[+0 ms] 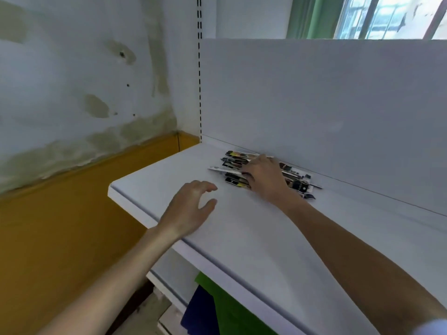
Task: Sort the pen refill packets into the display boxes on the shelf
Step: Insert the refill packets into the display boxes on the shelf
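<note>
1. Shelf (254, 226): white and flat, with an upright white back panel (314, 105) along its rear edge. All positions below are given relative to this shelf.

2. Packets (235, 160): a loose, overlapping pile lying flat at the rear of the shelf, just beside the back panel and toward the shelf's left end. Their long axes run roughly parallel to the rear edge. One white packet (221, 169) sticks out of the pile, its tip pointing toward the shelf's left end. Printing is dark with some colour; the text is too blurred to read.

3. Right hand (266, 177): palm down on the middle of the pile, forearm reaching in across the shelf from its right front. The fingers are bent down onto the packets at the pile's left part. Whether any packet is actually pinched cannot be told.

4. Left hand (188, 209): above the shelf's front edge, near its left end, apart from the pile. Fingers loosely curled, thumb spread, nothing in its grasp.

5. Below the shelf: a green item (232, 308) and a blue item (198, 308), partly hidden.

6. Beyond the shelf's left end: a stained wall (60, 81).
</note>
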Action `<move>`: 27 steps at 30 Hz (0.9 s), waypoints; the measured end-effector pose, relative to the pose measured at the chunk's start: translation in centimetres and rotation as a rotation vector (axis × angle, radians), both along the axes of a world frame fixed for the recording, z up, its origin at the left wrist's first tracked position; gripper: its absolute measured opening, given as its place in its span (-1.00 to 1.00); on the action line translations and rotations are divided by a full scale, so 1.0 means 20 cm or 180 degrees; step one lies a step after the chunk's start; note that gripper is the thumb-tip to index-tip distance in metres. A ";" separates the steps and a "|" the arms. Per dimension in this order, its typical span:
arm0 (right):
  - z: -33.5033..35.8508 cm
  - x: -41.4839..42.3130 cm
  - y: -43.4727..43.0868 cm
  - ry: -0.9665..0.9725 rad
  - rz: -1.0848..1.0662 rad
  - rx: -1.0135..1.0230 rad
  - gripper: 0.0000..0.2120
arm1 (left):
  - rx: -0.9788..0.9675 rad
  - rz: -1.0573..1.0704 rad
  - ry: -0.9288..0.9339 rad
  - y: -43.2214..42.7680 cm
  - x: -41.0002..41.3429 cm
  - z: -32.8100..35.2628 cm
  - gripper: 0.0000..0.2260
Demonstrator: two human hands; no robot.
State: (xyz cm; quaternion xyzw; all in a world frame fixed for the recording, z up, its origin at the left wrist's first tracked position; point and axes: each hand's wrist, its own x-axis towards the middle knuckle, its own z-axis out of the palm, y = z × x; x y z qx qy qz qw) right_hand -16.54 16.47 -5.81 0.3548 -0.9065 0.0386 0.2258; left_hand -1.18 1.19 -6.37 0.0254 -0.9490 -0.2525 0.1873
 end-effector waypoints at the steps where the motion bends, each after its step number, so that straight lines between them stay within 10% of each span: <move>1: 0.01 -0.02 -0.02 0.0008 0.0136 -0.0107 -0.76 | -0.0052 0.0047 0.0097 -0.02 -0.05 0.02 -0.70; 6: 0.20 0.00 -0.05 -0.0625 0.0988 -0.1251 -0.83 | -0.0411 -0.0036 0.0540 -0.06 -0.26 0.13 -0.52; 11: 0.29 -0.01 0.02 -0.1409 0.0505 -0.2030 -0.67 | 0.0241 -0.0699 0.0161 -0.11 -0.39 0.12 -0.84; 17: 0.10 -0.16 0.09 -0.1452 -0.0935 -0.0425 -0.69 | 0.1757 -0.0613 -0.0188 -0.22 -0.47 0.10 -0.87; 27: 0.25 -0.11 -0.13 -0.0840 -0.0626 -0.1414 -0.83 | 0.2536 -0.0599 -0.0386 -0.29 -0.53 0.07 -0.88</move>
